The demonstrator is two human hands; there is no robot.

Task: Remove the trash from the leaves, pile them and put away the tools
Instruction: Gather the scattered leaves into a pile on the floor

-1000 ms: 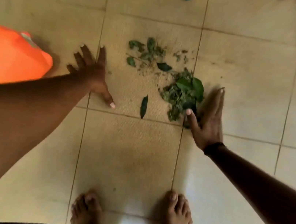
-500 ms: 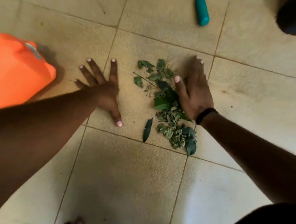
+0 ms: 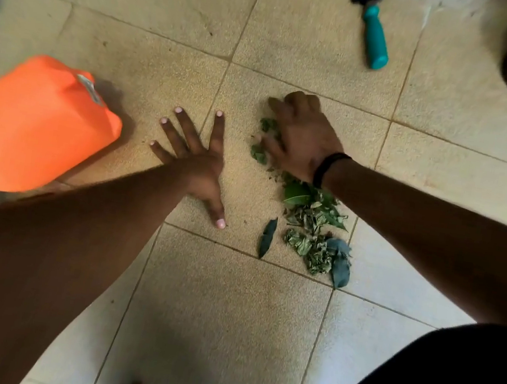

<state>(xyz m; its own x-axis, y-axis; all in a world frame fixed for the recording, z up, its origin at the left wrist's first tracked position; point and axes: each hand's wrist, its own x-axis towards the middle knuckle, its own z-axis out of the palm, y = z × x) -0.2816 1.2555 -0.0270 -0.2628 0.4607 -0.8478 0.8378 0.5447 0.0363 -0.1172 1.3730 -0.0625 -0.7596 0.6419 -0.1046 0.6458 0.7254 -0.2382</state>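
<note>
Pressing down on the tiled floor (image 3: 226,319), the left hand (image 3: 196,157) is lying flat with its fingers spread and straight, holding nothing, the thumb pointing back toward the person. Just to its right, the right hand (image 3: 302,140) is resting palm-down over the far end of the leaves (image 3: 313,220), its fingers curling over some of them; whether it is actually gripping any or only raking them cannot be told, as the hand is blurred. A dark band (image 3: 328,168) is circling that wrist.

The leaves are lying on the floor in a loose strip running from under the right hand back toward the person: a few green bits by the fingers, a broad bright leaf just behind the wrist, then a clump of crumpled pieces with a darker leaf at the near edge. One narrow dark leaf (image 3: 267,237) is lying apart on the left of the clump, near a grout line.

Farther out, an orange container (image 3: 31,129) is sitting on the floor to the left of the left hand, near but not touching it. At the top, well apart from the leaves, a tool with a teal handle (image 3: 375,42) and a dark head is lying on the tiles. Dark, blurred shapes are filling the upper corners, and the person's toes are showing at the bottom edge.
</note>
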